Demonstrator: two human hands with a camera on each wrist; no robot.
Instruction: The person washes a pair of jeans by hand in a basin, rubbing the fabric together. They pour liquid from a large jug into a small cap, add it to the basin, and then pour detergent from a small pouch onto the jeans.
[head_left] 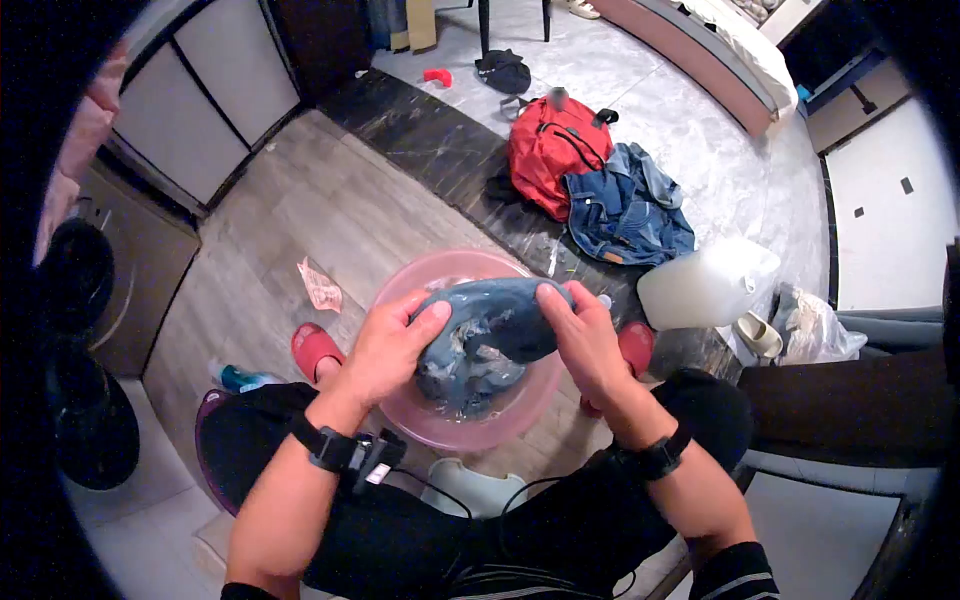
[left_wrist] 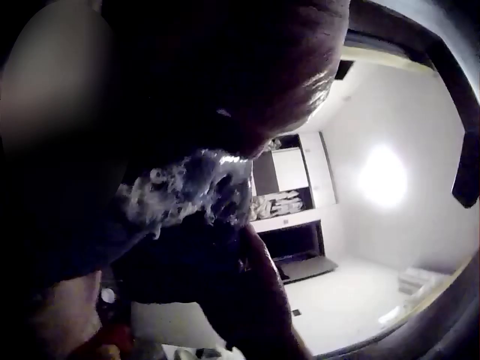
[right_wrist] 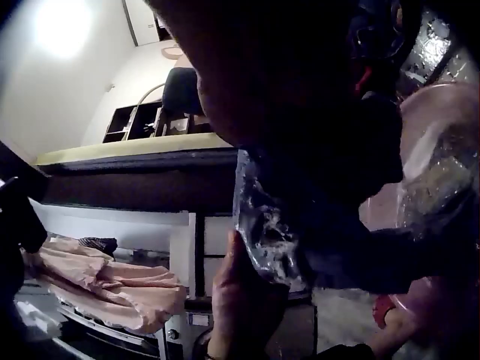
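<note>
A wet blue-grey cloth [head_left: 495,300] with whitish suds is stretched between both hands over a pink basin [head_left: 405,275]. My left hand [head_left: 385,345] grips its left end, thumb on top. The right hand [head_left: 590,340] pinches the other end, its thumb also lying over the fabric. Folds of the cloth hang down into the basin, hiding much of what is inside. Foam on the cloth [left_wrist: 187,187] shows in the dark left wrist view. Suds also streak the cloth [right_wrist: 266,232] in the right wrist view, where the basin [right_wrist: 442,97] appears at the right.
Red slippers [head_left: 316,345] are on the feet either side of the basin. Beyond lie a red backpack [head_left: 560,150], a denim garment [head_left: 630,210] and a black cap [head_left: 503,70]. A whitish plastic jug [head_left: 705,283] lies at the right, near a pale shoe [head_left: 758,335] and a plastic bag [head_left: 815,325].
</note>
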